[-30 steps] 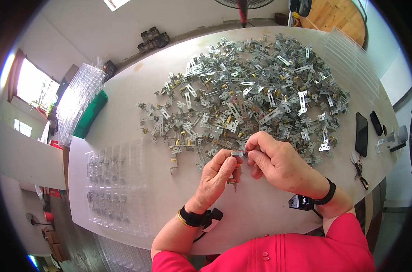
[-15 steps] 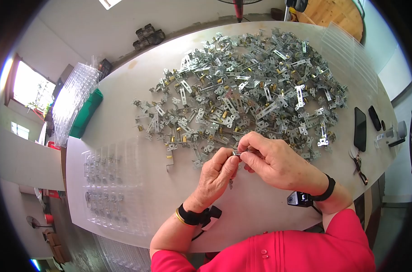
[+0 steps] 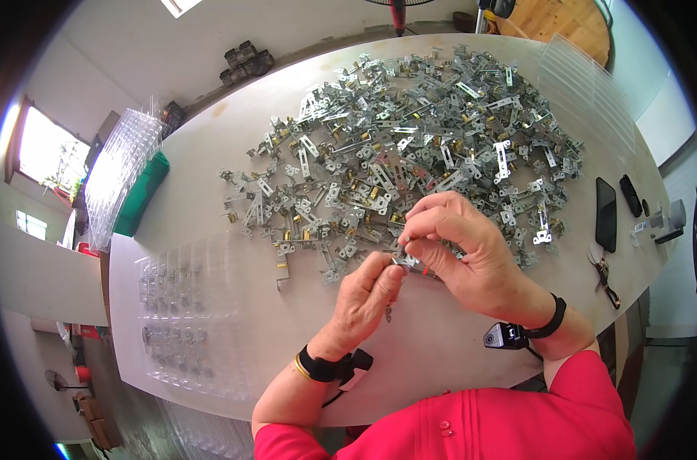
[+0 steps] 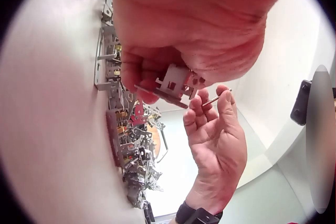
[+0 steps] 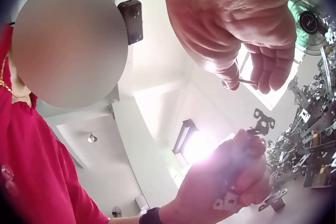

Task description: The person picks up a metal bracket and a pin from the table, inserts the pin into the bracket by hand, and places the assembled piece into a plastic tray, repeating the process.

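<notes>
The left hand (image 3: 361, 300) grips a small silver metal bracket (image 4: 176, 79) between thumb and fingers; its perforated end (image 5: 264, 122) sticks out of the fist in the right wrist view. Just to the right, the right hand (image 3: 471, 257) pinches a thin metal pin (image 4: 213, 99) between thumb and fingers, apart from the bracket. The same pin (image 5: 247, 81) shows between the fingertips in the right wrist view. A large heap of metal brackets (image 3: 410, 146), some with brass-coloured parts, lies beyond both hands.
Clear plastic trays (image 3: 184, 314) holding metal parts lie at the left of the table (image 3: 210, 176). A green bin (image 3: 143, 194) with clear trays (image 3: 118, 180) stands at the back left. A phone (image 3: 606, 215) and pliers (image 3: 605, 280) lie at the right.
The right hand has drawn slightly away from the left and its fingers have lifted. The left hand keeps its grip on the bracket. The head view has shifted slightly.
</notes>
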Demonstrator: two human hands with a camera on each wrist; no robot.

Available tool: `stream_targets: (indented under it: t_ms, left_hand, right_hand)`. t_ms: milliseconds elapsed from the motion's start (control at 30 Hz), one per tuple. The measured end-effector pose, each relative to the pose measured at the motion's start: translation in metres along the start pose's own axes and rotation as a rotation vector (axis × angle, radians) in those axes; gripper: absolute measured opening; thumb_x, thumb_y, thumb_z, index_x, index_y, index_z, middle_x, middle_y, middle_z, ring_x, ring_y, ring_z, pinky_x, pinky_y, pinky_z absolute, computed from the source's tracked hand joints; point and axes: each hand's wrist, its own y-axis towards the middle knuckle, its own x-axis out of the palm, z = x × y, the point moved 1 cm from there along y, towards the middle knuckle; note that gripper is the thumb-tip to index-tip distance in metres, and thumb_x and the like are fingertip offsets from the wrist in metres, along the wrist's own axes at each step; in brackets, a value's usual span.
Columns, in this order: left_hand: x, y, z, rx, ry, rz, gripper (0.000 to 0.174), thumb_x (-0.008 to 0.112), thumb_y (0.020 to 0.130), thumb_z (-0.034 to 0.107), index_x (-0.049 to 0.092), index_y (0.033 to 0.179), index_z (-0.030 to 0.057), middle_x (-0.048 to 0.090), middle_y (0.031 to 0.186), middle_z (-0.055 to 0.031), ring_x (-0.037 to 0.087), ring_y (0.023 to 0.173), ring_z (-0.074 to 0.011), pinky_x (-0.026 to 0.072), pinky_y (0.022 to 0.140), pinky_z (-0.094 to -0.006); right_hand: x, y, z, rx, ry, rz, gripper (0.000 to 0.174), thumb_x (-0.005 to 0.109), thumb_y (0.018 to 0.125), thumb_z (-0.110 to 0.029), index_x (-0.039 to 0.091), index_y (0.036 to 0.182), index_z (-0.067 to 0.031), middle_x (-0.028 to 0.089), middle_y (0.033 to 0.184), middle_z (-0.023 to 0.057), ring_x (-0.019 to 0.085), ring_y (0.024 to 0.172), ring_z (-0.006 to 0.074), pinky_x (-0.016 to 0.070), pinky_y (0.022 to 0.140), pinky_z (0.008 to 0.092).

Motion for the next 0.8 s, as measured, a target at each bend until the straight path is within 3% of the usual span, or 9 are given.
stream_targets:
  t_ms: [67, 167, 233, 367, 500, 567, 633, 800]
  left_hand:
    - [-0.002, 0.001, -0.001, -0.061, -0.092, 0.024, 0.033, 0.051, 0.111, 0.035, 0.061, 0.108, 0.0035, 0.057, 0.078, 0.0, 0.052, 0.07, -0.0084, 0.0431, 0.063, -0.0249]
    - [-0.008, 0.005, -0.005, -0.047, -0.335, 0.11, 0.038, 0.047, 0.111, 0.037, 0.06, 0.109, 0.0012, 0.059, 0.075, -0.0073, 0.057, 0.066, -0.0168, 0.0461, 0.063, -0.0289]
    - [-0.009, 0.006, -0.006, -0.043, -0.419, 0.112, 0.038, 0.046, 0.111, 0.037, 0.06, 0.109, 0.0013, 0.058, 0.074, -0.0078, 0.056, 0.065, -0.0181, 0.0458, 0.062, -0.0299]
    - [-0.012, 0.007, -0.005, -0.036, -0.531, 0.103, 0.039, 0.044, 0.111, 0.038, 0.059, 0.107, 0.0017, 0.055, 0.069, -0.0092, 0.055, 0.063, -0.0215, 0.0449, 0.061, -0.0329]
    - [-0.012, 0.006, -0.004, -0.031, -0.54, 0.088, 0.041, 0.042, 0.112, 0.038, 0.059, 0.107, 0.0018, 0.055, 0.068, -0.0094, 0.054, 0.062, -0.0215, 0.0445, 0.061, -0.0339]
    - [-0.013, 0.005, -0.007, -0.022, -0.585, 0.027, 0.04, 0.046, 0.112, 0.038, 0.061, 0.111, 0.001, 0.06, 0.075, -0.0074, 0.057, 0.067, -0.0163, 0.0467, 0.064, -0.0294]
    - [-0.012, 0.005, -0.008, -0.017, -0.561, 0.024, 0.04, 0.046, 0.112, 0.038, 0.061, 0.112, 0.001, 0.06, 0.076, -0.0073, 0.057, 0.067, -0.016, 0.0468, 0.064, -0.0292]
    - [-0.011, 0.005, -0.008, -0.019, -0.5, 0.03, 0.041, 0.046, 0.112, 0.04, 0.061, 0.112, 0.0012, 0.062, 0.078, -0.007, 0.058, 0.068, -0.0146, 0.0471, 0.064, -0.0283]
  right_hand:
    - [-0.001, 0.001, 0.001, -0.01, -0.009, 0.046, 0.012, 0.07, 0.096, -0.004, 0.067, 0.107, -0.0081, 0.065, 0.102, 0.0097, 0.064, 0.09, 0.0228, 0.053, 0.076, 0.0334]
    - [-0.003, 0.002, 0.001, 0.031, -0.009, 0.082, 0.013, 0.07, 0.096, -0.007, 0.067, 0.109, -0.0071, 0.068, 0.094, 0.0109, 0.066, 0.081, 0.023, 0.0532, 0.07, 0.0332]
    - [-0.004, 0.001, -0.004, 0.238, -0.004, -0.042, 0.015, 0.07, 0.097, -0.01, 0.067, 0.112, -0.0059, 0.07, 0.092, 0.0151, 0.067, 0.075, 0.0262, 0.0533, 0.067, 0.0345]
    - [0.004, -0.003, 0.008, 0.189, -0.009, -0.075, 0.014, 0.067, 0.099, -0.009, 0.067, 0.112, -0.0045, 0.07, 0.094, 0.0177, 0.069, 0.078, 0.0307, 0.0541, 0.069, 0.0359]
    - [0.004, -0.003, 0.009, 0.118, -0.112, -0.083, 0.013, 0.063, 0.099, -0.003, 0.065, 0.111, -0.001, 0.068, 0.093, 0.0178, 0.07, 0.077, 0.0332, 0.0543, 0.067, 0.0379]
    - [0.004, -0.003, 0.008, 0.098, -0.135, -0.09, 0.013, 0.061, 0.098, -0.002, 0.065, 0.11, 0.0, 0.068, 0.092, 0.0178, 0.07, 0.076, 0.0324, 0.0542, 0.066, 0.0382]
    - [0.005, -0.003, 0.007, 0.21, -0.057, -0.1, 0.013, 0.061, 0.099, -0.003, 0.065, 0.11, 0.0002, 0.066, 0.091, 0.0172, 0.07, 0.072, 0.0295, 0.054, 0.065, 0.0382]
    - [0.004, -0.003, 0.005, 0.227, -0.041, -0.122, 0.011, 0.061, 0.099, -0.003, 0.064, 0.109, 0.0004, 0.067, 0.089, 0.0164, 0.07, 0.069, 0.0267, 0.0546, 0.064, 0.0377]
